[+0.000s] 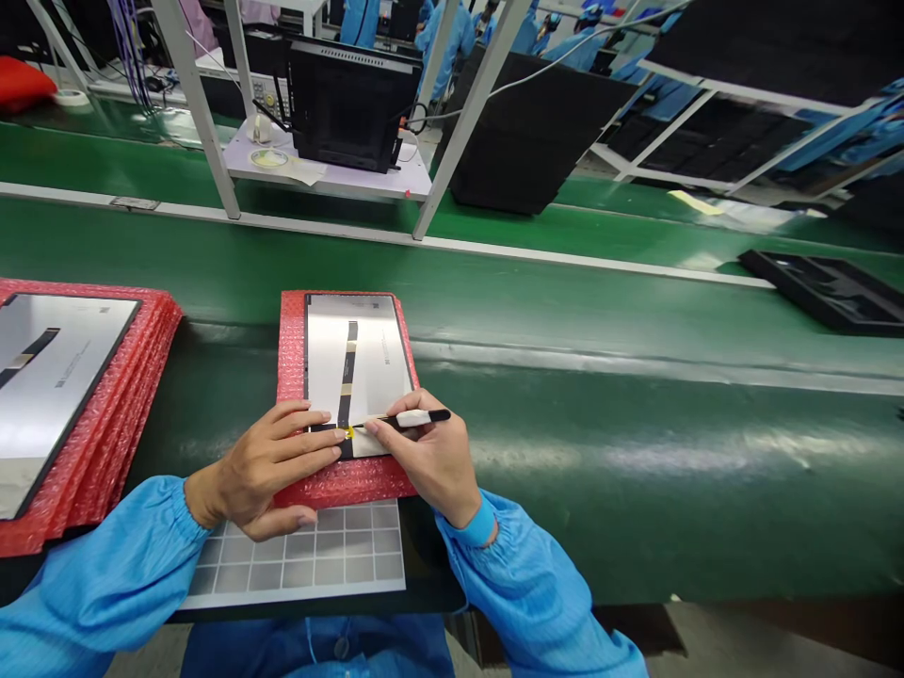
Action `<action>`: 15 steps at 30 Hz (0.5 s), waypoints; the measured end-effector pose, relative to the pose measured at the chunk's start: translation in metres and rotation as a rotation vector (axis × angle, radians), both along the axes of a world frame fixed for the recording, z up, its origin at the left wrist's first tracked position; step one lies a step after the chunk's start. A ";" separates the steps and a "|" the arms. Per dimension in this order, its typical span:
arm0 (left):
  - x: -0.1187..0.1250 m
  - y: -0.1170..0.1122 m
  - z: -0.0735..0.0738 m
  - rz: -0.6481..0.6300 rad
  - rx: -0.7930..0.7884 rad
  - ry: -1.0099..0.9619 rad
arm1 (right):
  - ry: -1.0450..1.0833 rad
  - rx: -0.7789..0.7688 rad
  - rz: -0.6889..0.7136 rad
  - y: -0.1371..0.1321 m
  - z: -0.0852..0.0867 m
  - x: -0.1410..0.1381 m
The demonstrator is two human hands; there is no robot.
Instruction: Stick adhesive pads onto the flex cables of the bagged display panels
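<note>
A silver display panel (367, 353) with a dark flex strip (348, 372) down its middle lies on a red bubble-wrap sheet (291, 348) in front of me. My left hand (272, 466) rests flat on the panel's near edge, fingers stretched toward a small yellow piece (349, 432) on the strip. My right hand (434, 461) is closed on black tweezers with a white grip (410, 419), whose tip touches that yellow piece.
A stack of red bubble-wrap sheets topped by another panel (49, 377) sits at the left. A grey grid sheet (331, 556) lies near me. Beyond the green conveyor belt (565, 311) are a black tray (833, 287), a monitor (349, 99), white frame posts and blue-clad workers.
</note>
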State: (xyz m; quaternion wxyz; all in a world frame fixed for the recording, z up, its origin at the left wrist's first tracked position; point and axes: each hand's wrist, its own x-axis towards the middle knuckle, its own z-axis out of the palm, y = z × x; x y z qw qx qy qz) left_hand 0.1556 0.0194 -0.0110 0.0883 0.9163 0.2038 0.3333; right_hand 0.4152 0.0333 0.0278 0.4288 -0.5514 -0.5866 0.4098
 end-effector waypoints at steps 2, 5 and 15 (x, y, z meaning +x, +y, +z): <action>0.001 0.001 -0.001 -0.003 -0.014 -0.020 | -0.013 0.009 0.004 0.000 0.000 0.000; 0.003 0.002 0.000 -0.004 -0.051 -0.038 | -0.039 0.039 0.002 0.000 -0.002 0.001; 0.006 -0.006 0.014 0.066 -0.110 0.247 | 0.004 0.075 -0.063 -0.001 -0.002 -0.001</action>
